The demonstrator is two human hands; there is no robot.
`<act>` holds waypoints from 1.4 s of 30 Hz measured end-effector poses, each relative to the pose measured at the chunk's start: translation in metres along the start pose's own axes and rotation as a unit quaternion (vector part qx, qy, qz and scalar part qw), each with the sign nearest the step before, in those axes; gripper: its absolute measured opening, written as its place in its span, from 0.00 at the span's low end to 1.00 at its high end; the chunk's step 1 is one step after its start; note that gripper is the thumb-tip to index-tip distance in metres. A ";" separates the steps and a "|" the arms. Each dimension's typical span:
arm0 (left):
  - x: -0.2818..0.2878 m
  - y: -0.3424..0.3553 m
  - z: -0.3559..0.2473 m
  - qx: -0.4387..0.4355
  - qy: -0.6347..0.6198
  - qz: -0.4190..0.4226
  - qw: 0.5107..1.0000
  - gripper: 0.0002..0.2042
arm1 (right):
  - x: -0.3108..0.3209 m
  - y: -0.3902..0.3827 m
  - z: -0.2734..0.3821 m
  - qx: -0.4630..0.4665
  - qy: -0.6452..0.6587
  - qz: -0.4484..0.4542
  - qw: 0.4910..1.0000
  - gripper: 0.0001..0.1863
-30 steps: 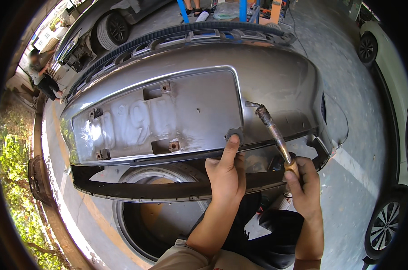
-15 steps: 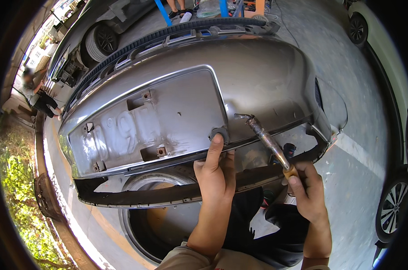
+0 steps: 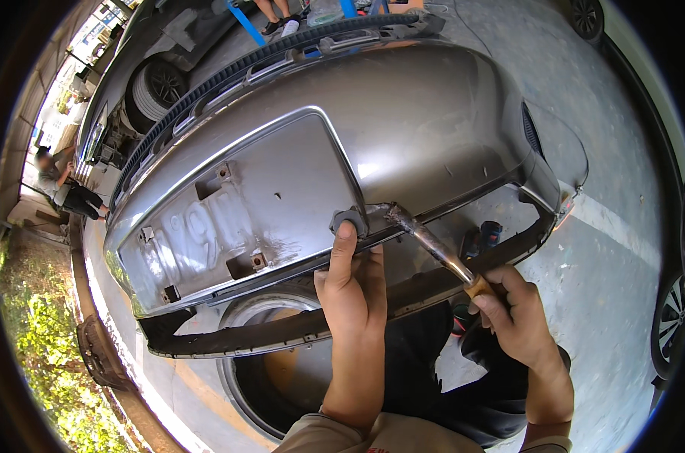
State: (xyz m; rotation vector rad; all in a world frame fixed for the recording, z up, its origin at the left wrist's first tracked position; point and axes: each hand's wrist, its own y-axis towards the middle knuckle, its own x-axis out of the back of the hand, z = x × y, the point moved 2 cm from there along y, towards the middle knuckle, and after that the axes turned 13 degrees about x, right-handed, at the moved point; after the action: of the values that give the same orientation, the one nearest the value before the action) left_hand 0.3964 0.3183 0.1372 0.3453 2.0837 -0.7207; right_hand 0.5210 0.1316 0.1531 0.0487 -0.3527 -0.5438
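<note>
A grey-brown car bumper (image 3: pixel 425 106) lies before me, with a framed plate recess (image 3: pixel 297 174) on its left part. My left hand (image 3: pixel 351 291) is at the recess's lower right corner. Its thumb presses a small dark piece (image 3: pixel 348 220) against the bumper, and the other fingers wrap under the lower edge. My right hand (image 3: pixel 514 315) grips the wooden handle of a soldering iron (image 3: pixel 437 251) with a scorched metal shaft. The iron's bent tip reaches the dark piece's right side; whether it touches cannot be made out.
Beneath the bumper stands a tire (image 3: pixel 240 377). Dark tools (image 3: pixel 484 238) lie on the floor past the bumper's lower strip. A parked car's wheel (image 3: pixel 673 325) is at the right, another car's wheel (image 3: pixel 160 87) upper left. One person (image 3: pixel 70 185) is at far left; another's legs (image 3: pixel 274 15) show at the top.
The soldering iron's tip has come left from the bumper's painted face to beside the dark piece. My left thumb stays on that piece. The whole view has shifted slightly.
</note>
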 end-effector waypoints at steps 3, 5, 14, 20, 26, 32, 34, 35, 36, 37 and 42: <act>-0.001 -0.001 0.004 0.007 -0.004 -0.005 1.000 0.12 | 0.005 0.002 0.006 -0.033 0.029 0.008 0.999 0.08; -0.001 0.000 0.006 0.009 -0.003 0.006 1.000 0.12 | 0.009 0.003 0.008 -0.049 0.042 0.010 0.998 0.08; -0.005 0.001 0.009 0.005 0.004 0.007 1.000 0.13 | 0.020 0.001 0.016 0.012 -0.041 -0.011 0.999 0.10; -0.003 0.004 0.012 0.001 0.006 0.010 1.000 0.12 | 0.026 0.001 0.023 0.042 -0.094 -0.025 0.994 0.11; -0.006 0.004 0.015 -0.006 0.019 0.006 1.000 0.12 | 0.027 0.005 0.024 0.050 -0.107 -0.024 0.993 0.11; -0.007 0.005 0.016 -0.005 0.020 0.009 1.000 0.11 | 0.027 0.007 0.024 0.046 -0.109 -0.015 0.993 0.12; -0.007 0.005 0.016 -0.005 0.020 0.011 1.000 0.11 | 0.027 0.007 0.022 0.059 -0.110 -0.016 0.992 0.12; -0.007 0.005 0.016 -0.005 0.018 0.013 1.000 0.12 | 0.027 0.007 0.022 0.054 -0.108 -0.013 0.993 0.12; -0.007 0.006 0.016 -0.005 0.017 0.015 1.000 0.12 | 0.028 0.007 0.023 0.049 -0.106 -0.010 0.993 0.12; -0.007 0.006 0.017 -0.001 0.014 0.016 1.000 0.12 | 0.029 0.007 0.023 0.043 -0.105 -0.007 0.994 0.12; -0.011 0.006 0.020 0.004 0.010 0.006 1.000 0.14 | 0.032 0.008 0.020 0.048 -0.096 -0.009 0.994 0.13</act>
State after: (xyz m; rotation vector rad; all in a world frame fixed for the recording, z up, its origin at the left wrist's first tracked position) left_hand 0.4190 0.3111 0.1353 0.3709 2.0967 -0.7203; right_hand 0.5438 0.1228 0.1836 0.0936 -0.5663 -0.5506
